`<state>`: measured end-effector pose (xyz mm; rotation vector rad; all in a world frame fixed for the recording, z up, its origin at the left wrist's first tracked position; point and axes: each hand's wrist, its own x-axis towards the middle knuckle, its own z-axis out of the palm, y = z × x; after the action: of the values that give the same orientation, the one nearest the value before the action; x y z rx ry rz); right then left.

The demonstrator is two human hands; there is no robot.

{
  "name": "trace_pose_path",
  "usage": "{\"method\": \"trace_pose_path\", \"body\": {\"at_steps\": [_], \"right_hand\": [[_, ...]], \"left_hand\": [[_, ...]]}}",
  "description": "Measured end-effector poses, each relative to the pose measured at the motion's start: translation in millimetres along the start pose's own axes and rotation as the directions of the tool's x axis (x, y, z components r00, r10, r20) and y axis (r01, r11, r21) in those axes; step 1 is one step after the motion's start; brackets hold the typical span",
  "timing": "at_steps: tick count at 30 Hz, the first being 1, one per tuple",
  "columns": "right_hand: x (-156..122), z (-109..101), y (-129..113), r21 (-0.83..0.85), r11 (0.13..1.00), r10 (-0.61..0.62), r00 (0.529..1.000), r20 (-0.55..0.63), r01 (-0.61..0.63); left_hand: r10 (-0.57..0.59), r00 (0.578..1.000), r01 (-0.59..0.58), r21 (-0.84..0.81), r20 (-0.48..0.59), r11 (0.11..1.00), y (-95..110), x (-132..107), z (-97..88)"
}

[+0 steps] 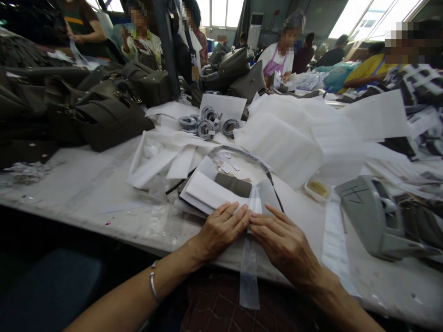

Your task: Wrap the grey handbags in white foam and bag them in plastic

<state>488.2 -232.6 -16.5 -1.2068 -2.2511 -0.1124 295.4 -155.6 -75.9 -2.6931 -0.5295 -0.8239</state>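
A dark olive bag (233, 185) lies on the table in front of me, partly covered by white foam sheet (211, 192). Its wrapped strap (242, 151) arches behind it. A clear plastic strip (249, 274) runs over the bag's near edge and hangs past the table edge. My left hand (221, 230) is on the near side, fingers together, their tips pinching at the strip. Opposite it, my right hand (282, 237) has its fingertips closed on the same strip, index finger raised a little. Both thumbs are mostly hidden.
Coiled wrapped straps (207, 123) and stacked foam sheets (287, 138) lie behind the bag. Dark bags (107, 117) are piled at left. A grey tape dispenser (367, 216) and a small plastic tub (317, 190) stand at right. Several people work across the table.
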Motion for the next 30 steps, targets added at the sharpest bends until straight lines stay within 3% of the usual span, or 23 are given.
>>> {"method": "trace_pose_path", "body": {"at_steps": [11,25,28,30], "right_hand": [[-22,20,3,0.098,0.995,0.038,0.979,-0.199,-0.019],[-21,11,-7,0.189,0.981,0.076,0.990,-0.118,-0.053],[-17,4,-3,0.249,0.959,0.178,0.971,-0.160,-0.134],[-16,2,3,0.193,0.962,0.230,0.954,-0.193,-0.193]], "left_hand": [[0.058,0.998,-0.057,-0.078,0.016,0.995,-3,0,-8.2],[0.026,0.999,-0.015,-0.231,0.046,0.973,-3,-2,-7.6],[0.039,0.996,-0.019,-0.237,0.079,0.971,-3,-2,-8.9],[0.049,0.994,-0.026,-0.227,0.097,0.974,-3,-3,-9.3]]}}
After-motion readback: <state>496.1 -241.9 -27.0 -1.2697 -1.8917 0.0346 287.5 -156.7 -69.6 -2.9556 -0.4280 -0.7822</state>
